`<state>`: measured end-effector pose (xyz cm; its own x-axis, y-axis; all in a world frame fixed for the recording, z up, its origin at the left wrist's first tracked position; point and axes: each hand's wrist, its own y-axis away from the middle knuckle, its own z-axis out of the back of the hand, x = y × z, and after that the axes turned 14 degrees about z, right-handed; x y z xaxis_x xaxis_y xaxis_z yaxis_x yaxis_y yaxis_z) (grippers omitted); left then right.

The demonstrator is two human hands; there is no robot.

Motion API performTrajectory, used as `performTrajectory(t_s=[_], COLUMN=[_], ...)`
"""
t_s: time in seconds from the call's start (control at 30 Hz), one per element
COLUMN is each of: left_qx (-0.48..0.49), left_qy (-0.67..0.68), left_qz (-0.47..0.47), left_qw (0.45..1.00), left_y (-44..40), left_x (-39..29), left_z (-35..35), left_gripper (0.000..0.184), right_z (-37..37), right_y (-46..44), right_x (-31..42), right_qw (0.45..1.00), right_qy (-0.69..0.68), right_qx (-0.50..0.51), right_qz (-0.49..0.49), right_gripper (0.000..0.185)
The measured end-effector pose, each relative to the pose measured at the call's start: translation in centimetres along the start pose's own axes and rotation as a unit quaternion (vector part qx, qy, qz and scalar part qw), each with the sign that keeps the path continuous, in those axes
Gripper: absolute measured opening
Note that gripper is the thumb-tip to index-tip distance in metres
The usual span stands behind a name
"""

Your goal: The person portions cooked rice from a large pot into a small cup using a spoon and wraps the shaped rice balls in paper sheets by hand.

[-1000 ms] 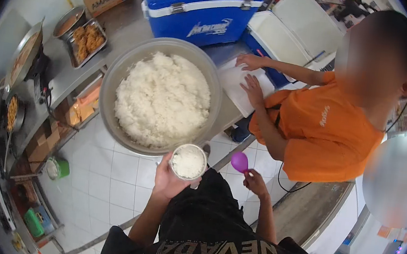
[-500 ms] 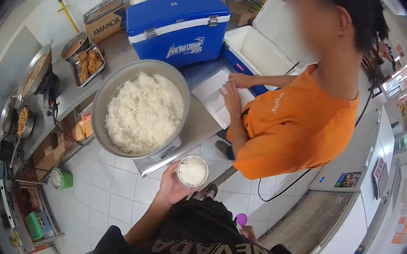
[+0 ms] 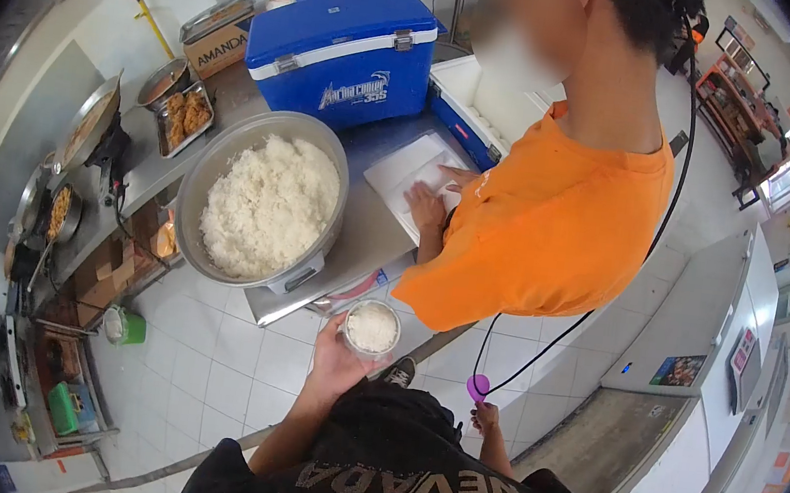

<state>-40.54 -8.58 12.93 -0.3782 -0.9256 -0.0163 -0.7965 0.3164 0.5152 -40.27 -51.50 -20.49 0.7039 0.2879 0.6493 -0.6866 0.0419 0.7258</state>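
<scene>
Nearest: left hand (image 3: 335,361) curled around the side of a rice-filled cup (image 3: 372,329), mouth up; right hand (image 3: 486,418) closed on the handle of a purple scoop (image 3: 476,386), well apart from the cup. Beyond the left hand, a large tub (image 3: 187,223) of white rice (image 3: 270,208) sits on the metal counter (image 3: 350,266), near a co-worker in an orange shirt (image 3: 554,221). Farther back: blue cooler (image 3: 338,60).

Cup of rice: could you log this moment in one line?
left hand: holding cup of rice | right hand: holding purple scoop | big pot: rice inside | co-worker's hands: on white sheet
</scene>
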Motion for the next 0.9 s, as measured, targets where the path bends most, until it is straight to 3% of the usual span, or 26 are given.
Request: performTrajectory(t_s=[0.07, 0.1, 0.3, 0.5, 0.9], left_qx=[0.039, 0.057, 0.068, 0.065, 0.067], left_qy=[0.009, 0.015, 0.023, 0.045, 0.08], left_qz=[-0.007, -0.009, -0.021, -0.009, -0.026], left_qw=[0.999, 0.998, 0.997, 0.997, 0.994], left_y=[-0.9, -1.4, -5.4, -9.6, -18.5], left_x=[-0.5, -0.9, -4.2, -7.6, -11.5], left_z=[0.6, 0.9, 2.6, 3.8, 5.8], left_gripper=[0.052, 0.051, 0.051, 0.052, 0.054], right_z=[-0.1, -0.2, 0.1, 0.0, -0.5], right_y=[0.0, 0.1, 2.6, 1.5, 2.2], right_x=[-0.2, -0.5, -1.7, -6.7, -1.5], right_qw=[1.0, 0.999, 0.997, 0.994, 0.993], right_qy=[0.0, 0.027, 0.06, -0.004, -0.027], right_qx=[0.002, 0.001, 0.009, -0.046, -0.084], right_qz=[-0.023, -0.022, -0.037, -0.095, -0.074], right_gripper=[0.028, 0.043, 0.03, 0.034, 0.03])
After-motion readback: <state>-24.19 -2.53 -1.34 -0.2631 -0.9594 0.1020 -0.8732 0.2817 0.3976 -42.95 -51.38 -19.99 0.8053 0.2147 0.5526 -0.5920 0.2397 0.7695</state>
